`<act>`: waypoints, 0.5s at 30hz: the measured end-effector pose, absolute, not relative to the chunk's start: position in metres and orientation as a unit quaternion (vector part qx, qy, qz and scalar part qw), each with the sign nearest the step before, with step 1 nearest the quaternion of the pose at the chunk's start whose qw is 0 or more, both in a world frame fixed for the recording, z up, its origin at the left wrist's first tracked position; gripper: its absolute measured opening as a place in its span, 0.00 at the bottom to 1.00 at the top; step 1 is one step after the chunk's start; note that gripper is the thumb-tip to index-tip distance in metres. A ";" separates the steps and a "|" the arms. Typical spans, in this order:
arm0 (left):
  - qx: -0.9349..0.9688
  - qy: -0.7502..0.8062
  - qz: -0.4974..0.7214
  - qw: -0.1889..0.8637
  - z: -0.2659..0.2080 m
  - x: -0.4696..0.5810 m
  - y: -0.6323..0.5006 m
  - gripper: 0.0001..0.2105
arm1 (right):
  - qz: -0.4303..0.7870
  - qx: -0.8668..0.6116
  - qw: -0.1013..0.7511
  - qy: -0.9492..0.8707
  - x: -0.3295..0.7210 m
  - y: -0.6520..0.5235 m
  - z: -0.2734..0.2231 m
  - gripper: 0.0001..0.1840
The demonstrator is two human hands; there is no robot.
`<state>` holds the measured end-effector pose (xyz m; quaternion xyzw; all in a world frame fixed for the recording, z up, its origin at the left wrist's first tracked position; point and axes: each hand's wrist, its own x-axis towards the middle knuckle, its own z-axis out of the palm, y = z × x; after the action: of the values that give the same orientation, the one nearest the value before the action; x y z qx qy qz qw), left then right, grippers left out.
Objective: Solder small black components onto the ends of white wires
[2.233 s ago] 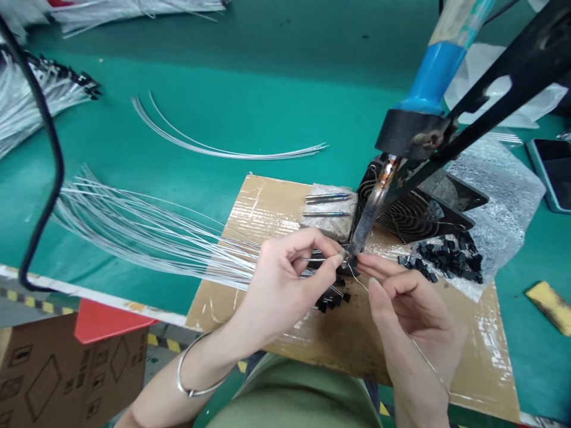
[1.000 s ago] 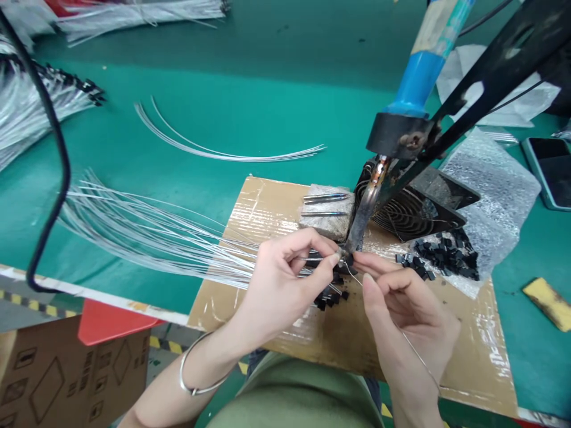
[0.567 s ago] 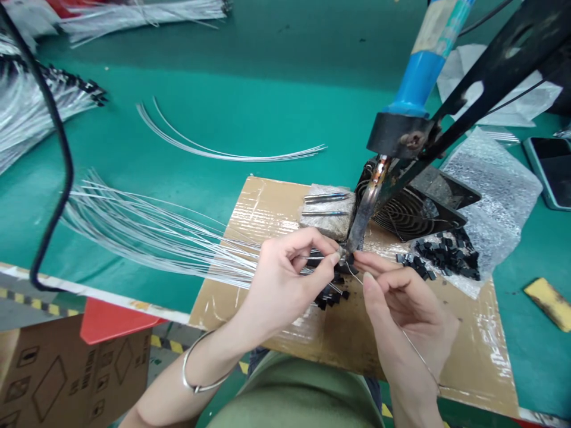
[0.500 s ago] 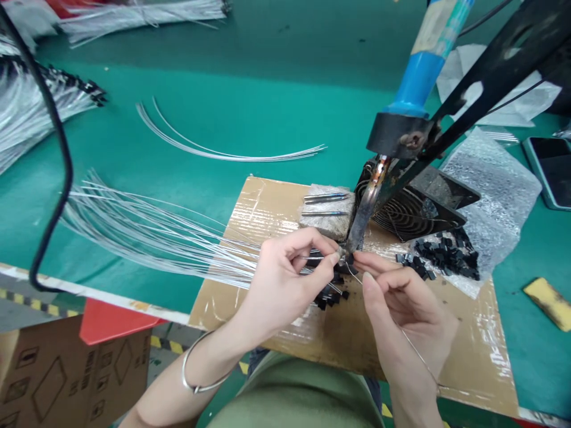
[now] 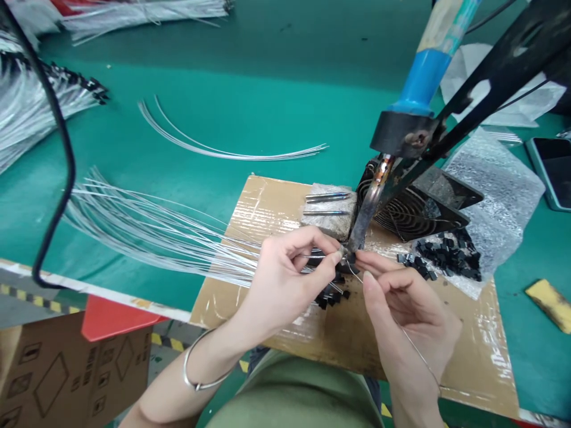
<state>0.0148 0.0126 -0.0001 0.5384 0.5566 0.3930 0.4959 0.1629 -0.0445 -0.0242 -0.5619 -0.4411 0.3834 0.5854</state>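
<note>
My left hand (image 5: 294, 270) is closed in a pinch on a thin white wire (image 5: 316, 257), whose end is at the iron's tip; the small part at my fingertips is too covered to make out. My right hand (image 5: 410, 309) pinches a strand of solder wire (image 5: 354, 273), which curves up to the same spot and trails back over the palm to the wrist. A soldering iron (image 5: 368, 205) with a blue handle is clamped above, tip down between my fingertips. Beneath my left hand lies a fan of white wires (image 5: 178, 238) with black ends (image 5: 329, 297).
A cardboard sheet (image 5: 339, 345) covers the work spot. Spare tips lie on a grey block (image 5: 330, 221) beside a black fan (image 5: 410, 208). Small black pieces (image 5: 450, 252) sit on bubble wrap (image 5: 504, 196). A yellow sponge (image 5: 548, 304) and phone (image 5: 555, 172) are right; a black cable (image 5: 62, 137) hangs left.
The view has shifted very slightly. Both hands keep their hold at the iron's tip, with no other visible movement.
</note>
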 end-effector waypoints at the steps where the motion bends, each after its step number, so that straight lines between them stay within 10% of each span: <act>1: 0.538 0.558 0.393 0.495 0.000 0.015 0.013 0.04 | 0.383 -0.562 0.584 -0.442 0.163 -0.045 -0.024 0.11; 15: 0.552 0.553 0.390 0.487 -0.003 0.014 0.012 0.04 | 0.387 -0.565 0.585 -0.435 0.163 -0.045 -0.025 0.12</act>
<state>0.0140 0.0116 -0.0026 0.5520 0.5532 0.3899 0.4870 0.1630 -0.0445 -0.0249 -0.5647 -0.4354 0.3866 0.5849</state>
